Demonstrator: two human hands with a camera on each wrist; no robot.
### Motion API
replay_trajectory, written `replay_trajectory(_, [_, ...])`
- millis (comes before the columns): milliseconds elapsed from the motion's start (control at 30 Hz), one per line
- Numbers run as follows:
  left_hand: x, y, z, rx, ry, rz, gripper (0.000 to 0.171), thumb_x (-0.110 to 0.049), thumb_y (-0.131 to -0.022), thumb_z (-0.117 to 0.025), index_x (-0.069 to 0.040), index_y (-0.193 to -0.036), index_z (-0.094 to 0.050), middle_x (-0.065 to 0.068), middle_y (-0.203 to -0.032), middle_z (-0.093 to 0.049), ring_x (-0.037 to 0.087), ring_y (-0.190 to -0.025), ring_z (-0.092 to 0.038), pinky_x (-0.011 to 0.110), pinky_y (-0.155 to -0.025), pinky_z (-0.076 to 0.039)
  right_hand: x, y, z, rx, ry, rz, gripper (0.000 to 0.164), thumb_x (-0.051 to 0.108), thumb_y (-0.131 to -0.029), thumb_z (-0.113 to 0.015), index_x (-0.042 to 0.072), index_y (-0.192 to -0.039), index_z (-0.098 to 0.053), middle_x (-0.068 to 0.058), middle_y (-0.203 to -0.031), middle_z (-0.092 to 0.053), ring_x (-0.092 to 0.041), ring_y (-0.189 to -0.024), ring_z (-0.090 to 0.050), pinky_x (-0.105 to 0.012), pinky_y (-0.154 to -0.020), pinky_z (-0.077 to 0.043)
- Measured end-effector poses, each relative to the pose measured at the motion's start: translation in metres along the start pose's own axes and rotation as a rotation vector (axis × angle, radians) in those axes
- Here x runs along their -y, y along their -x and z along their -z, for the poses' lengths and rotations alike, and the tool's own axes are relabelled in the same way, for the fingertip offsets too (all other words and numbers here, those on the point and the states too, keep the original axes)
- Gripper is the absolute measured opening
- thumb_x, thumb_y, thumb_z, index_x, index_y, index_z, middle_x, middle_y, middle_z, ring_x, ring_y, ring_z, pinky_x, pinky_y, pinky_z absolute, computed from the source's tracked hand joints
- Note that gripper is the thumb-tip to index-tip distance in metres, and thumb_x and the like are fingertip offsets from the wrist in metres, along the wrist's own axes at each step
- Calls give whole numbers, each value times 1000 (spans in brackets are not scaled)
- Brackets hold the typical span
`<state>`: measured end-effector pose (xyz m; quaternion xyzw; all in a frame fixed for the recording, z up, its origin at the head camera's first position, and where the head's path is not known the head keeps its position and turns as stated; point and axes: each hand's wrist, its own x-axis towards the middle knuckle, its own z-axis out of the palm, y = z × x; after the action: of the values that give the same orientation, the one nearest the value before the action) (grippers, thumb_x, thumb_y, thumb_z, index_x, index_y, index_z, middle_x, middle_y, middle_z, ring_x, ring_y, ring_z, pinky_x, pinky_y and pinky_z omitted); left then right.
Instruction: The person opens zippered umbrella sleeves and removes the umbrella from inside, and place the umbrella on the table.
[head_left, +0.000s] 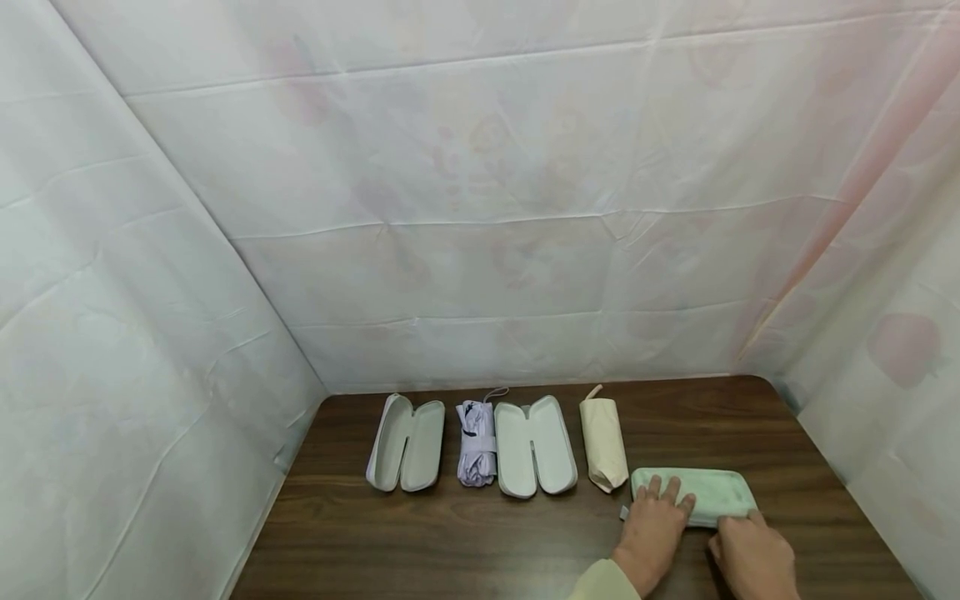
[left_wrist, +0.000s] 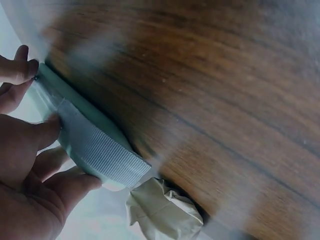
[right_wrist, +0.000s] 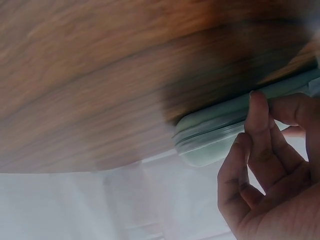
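A pale green zippered pencil case (head_left: 716, 492) lies flat near the table's right side. On top of it my left hand (head_left: 654, 525) presses with spread, mostly straight fingers; the thumb touches near the front edge. A grey webbing tab (left_wrist: 102, 145) sticks out at the case's left end. My right hand (head_left: 753, 554) is at the front edge, its thumb and forefinger pinching at the zipper (right_wrist: 212, 132). The zipper pull itself is mostly hidden by the fingertips. Left of the case lies a cream fabric pouch (head_left: 603, 442) with a small loop.
Further left along the table's (head_left: 420, 542) back lie an open white hinged case (head_left: 553, 446), a folded lilac umbrella (head_left: 477, 450) with a wrist cord, and another open hinged case (head_left: 422, 446). Pale printed sheets (head_left: 480, 275) hang behind and at both sides.
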<state>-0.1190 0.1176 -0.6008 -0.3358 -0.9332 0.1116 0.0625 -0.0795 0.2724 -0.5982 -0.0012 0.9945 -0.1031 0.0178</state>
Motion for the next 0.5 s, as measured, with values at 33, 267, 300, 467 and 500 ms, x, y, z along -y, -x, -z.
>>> replay_trajectory(33, [0,0,0,-2,0,-2,59,-35,-94,-80,-49,-147,-56,-17,-155,-50,7,-140,-52,24,-105,-50,1,0,-1,-8,0,4,16,8,-85,-79,5,-73,-69,-5,-67,-64,-30,-68,-58,-53,-55,-54])
replay_trajectory(267, [-1,0,-1,-43,0,9,54,-33,-95,-77,-49,-144,-60,-18,-152,-53,7,-136,-55,24,-103,-51,7,-1,-4,-44,11,43,17,9,-84,-79,6,-71,-68,-4,-65,-62,-28,-66,-58,-51,-54,-54])
replay_trajectory(300, [-2,0,-1,-44,0,12,54,-33,-95,-77,-49,-144,-60,-18,-152,-53,7,-136,-55,24,-103,-51,8,-1,-4,-46,10,45,18,9,-84,-79,6,-71,-67,-4,-65,-62,-28,-66,-58,-51,-54,-54])
replay_trajectory(467, [-6,2,-1,-51,0,38,55,-36,-94,-80,-48,-143,-61,-17,-152,-54,7,-134,-57,24,-102,-52,12,0,-6,-58,8,47,18,10,-84,-80,5,-71,-68,-6,-66,-63,-30,-70,-60,-51,-56,-56])
replay_trajectory(500, [-7,3,-1,-56,-2,45,54,-37,-93,-80,-49,-143,-62,-18,-151,-55,7,-133,-58,24,-102,-52,13,1,-6,-59,6,48,18,10,-84,-80,5,-72,-68,-6,-67,-63,-31,-71,-60,-52,-57,-56])
